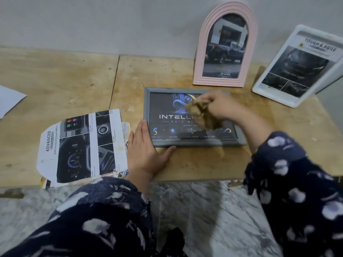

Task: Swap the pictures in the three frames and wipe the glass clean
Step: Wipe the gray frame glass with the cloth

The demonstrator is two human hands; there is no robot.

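On the wooden table [74,80], wiping step: right hand [220,106] clutches brown cloth [202,114] on grey frame [194,117] glass, flat-fingered left hand [146,153] bracing its corner (lower strip probably next).

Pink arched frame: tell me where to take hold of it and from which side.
Grip the pink arched frame by its two straight side rails, low down, coming from the front. It stands upright against the wall, so the back is shut off; the ridged sides are bare, and holding them keeps fingers off the glass.
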